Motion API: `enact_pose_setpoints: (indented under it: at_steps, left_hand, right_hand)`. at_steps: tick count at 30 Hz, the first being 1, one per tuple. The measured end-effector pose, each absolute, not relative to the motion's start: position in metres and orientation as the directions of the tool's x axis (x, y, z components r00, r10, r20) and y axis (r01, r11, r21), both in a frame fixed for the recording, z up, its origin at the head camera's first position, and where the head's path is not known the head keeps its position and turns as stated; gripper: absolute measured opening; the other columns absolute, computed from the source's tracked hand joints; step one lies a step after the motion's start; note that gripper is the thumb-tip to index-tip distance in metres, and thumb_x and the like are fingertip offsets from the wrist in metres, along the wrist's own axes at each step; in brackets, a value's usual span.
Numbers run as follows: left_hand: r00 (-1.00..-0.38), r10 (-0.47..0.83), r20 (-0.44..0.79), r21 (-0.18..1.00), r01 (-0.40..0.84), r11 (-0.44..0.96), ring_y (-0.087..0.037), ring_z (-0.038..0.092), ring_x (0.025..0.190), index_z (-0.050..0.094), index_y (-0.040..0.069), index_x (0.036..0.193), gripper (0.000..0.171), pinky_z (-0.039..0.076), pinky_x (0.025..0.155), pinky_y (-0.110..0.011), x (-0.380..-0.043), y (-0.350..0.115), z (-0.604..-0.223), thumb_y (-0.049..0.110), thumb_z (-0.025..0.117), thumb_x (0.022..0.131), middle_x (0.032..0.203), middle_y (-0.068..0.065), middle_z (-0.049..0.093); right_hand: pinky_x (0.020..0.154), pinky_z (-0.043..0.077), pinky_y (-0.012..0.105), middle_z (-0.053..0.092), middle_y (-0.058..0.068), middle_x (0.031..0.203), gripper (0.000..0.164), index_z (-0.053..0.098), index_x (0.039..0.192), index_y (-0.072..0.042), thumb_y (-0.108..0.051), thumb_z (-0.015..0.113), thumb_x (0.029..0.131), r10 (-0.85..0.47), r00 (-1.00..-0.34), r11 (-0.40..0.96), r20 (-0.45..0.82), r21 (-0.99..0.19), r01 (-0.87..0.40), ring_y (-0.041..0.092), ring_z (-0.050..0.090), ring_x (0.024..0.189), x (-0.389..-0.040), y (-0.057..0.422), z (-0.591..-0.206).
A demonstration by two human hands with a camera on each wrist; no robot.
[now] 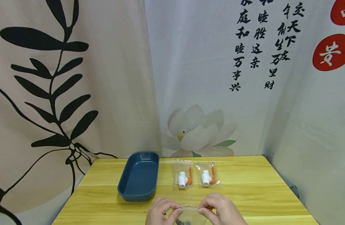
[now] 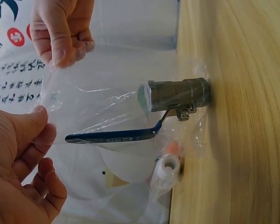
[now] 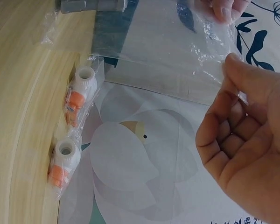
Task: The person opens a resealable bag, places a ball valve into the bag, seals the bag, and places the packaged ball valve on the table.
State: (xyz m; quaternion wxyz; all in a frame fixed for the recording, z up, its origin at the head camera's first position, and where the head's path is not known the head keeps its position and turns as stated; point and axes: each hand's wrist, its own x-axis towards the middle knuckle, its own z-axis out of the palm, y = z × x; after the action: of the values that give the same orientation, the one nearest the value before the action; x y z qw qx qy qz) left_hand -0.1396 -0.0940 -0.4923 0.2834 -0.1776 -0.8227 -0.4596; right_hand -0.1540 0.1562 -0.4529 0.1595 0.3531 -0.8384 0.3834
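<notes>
Both hands hold up a clear plastic bag (image 2: pixel 98 98) by its top edge, near the table's front. My left hand (image 1: pixel 162 211) pinches one top corner between thumb and forefinger, while the right hand (image 1: pixel 222 210) pinches the other. Inside hangs a metal ball valve (image 2: pixel 179 95) with a blue lever handle (image 2: pixel 114 136); its body sits at the bag's bottom, by the tabletop. The left wrist view shows it best; the head view cuts it off at the lower edge. Whether the bag's mouth is parted cannot be told.
Two white plastic valves with orange handles, one left (image 1: pixel 182 180) and one right (image 1: pixel 206 178), lie in clear bags on the wooden table (image 1: pixel 245 181) beyond the hands. A dark blue tray (image 1: pixel 137 197) stands at the left. Printed curtains (image 1: pixel 189 78) hang behind.
</notes>
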Motion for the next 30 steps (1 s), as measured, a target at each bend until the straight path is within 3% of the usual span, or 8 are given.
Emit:
enact_pose_setpoints:
  at_steps: [7,16,30]
  left_hand:
    - [-0.761,0.030,0.648,0.651,0.573,0.498,0.005,0.053,0.077,0.076,0.037,0.082,0.026,0.041,0.065,-0.014,-0.1404,-0.0940,-0.4937,0.017,0.091,0.083,0.085,0.030,0.070]
    - [-0.765,0.073,0.640,0.640,0.584,0.499,0.005,0.053,0.080,0.075,0.037,0.084,0.016,0.043,0.065,-0.017,-0.1378,-0.0946,-0.4923,0.027,0.087,0.091,0.086,0.026,0.072]
    - [-0.773,0.097,0.627,0.626,0.574,0.529,0.005,0.056,0.083,0.076,0.036,0.087,0.012,0.048,0.069,-0.019,-0.1396,-0.0943,-0.4937,0.031,0.086,0.092,0.089,0.026,0.073]
  right_hand:
    - [0.067,0.052,0.022,0.066,-0.024,0.088,0.012,0.073,0.091,-0.033,-0.027,0.077,0.100,-0.478,-0.740,0.494,0.472,-0.553,-0.671,-0.010,0.057,0.083,-0.1531,0.1548,-0.4501]
    - [0.069,0.054,0.021,0.066,-0.025,0.088,0.016,0.073,0.089,-0.032,-0.021,0.081,0.096,-0.496,-0.702,0.470,0.510,-0.522,-0.712,-0.010,0.059,0.084,-0.1525,0.1477,-0.4512]
    - [0.068,0.053,0.019,0.067,-0.024,0.088,0.017,0.072,0.087,-0.032,-0.020,0.081,0.096,-0.488,-0.652,0.448,0.581,-0.475,-0.758,-0.010,0.058,0.083,-0.1549,0.1474,-0.4550]
